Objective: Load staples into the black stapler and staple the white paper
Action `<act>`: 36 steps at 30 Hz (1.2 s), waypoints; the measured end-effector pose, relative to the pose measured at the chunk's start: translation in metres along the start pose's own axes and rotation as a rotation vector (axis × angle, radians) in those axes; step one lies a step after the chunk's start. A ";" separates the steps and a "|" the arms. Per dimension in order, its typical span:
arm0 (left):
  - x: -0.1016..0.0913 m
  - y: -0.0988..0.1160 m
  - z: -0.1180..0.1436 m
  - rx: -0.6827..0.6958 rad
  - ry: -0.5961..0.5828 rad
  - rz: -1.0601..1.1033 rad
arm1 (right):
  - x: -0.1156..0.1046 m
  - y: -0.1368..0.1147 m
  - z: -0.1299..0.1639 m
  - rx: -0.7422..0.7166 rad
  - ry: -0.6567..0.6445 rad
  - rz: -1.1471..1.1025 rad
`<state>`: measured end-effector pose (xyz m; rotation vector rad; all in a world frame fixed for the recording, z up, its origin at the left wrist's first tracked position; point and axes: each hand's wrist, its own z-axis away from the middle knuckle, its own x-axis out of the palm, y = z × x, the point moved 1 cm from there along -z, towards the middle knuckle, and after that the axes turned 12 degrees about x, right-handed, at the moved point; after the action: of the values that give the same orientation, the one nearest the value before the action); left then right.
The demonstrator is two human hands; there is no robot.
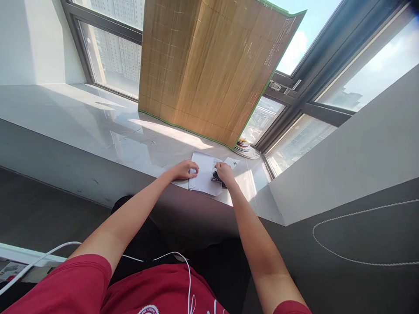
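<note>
On the white window ledge lies a sheet of white paper (203, 169), near the ledge's front edge. My left hand (186, 170) is at the paper's left edge, its fingers curled and closed on that edge. Over the paper's right side, my right hand (225, 172) is closed on a small black device (215, 177) with lighter parts. Fingers cover much of the device, so its exact kind cannot be made out. Just beyond my right hand lies a smaller white piece (232, 162) with dark marks on it.
A bamboo mat (203, 69) with green edging stands upright behind the paper, against the windows. A stack of round, plate-like things (245, 149) sits in the ledge's right corner. A white cable (173, 254) crosses my lap; a looped cord (340, 260) hangs at right.
</note>
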<state>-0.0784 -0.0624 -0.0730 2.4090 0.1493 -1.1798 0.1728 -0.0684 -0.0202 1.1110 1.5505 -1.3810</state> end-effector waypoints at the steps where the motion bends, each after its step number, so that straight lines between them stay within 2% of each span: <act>1: 0.000 0.001 0.000 0.001 0.007 0.008 | -0.001 -0.001 0.001 0.019 -0.011 -0.006; 6: -0.001 0.002 0.000 -0.013 0.020 0.030 | -0.004 -0.010 0.006 0.032 -0.081 -0.064; 11: 0.001 -0.001 0.002 -0.034 0.004 -0.006 | 0.004 -0.021 0.011 0.118 -0.150 0.054; 18: 0.002 -0.003 0.003 -0.037 0.019 -0.007 | 0.012 -0.027 0.013 0.131 -0.098 0.118; 27: 0.001 -0.002 0.003 -0.054 0.002 -0.035 | 0.012 -0.031 0.018 0.150 -0.085 0.173; 36: -0.001 -0.001 0.002 -0.044 -0.021 -0.060 | 0.018 -0.038 0.025 0.154 -0.003 0.303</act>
<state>-0.0808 -0.0625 -0.0740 2.3681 0.2403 -1.2156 0.1310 -0.0923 -0.0273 1.3732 1.2280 -1.3083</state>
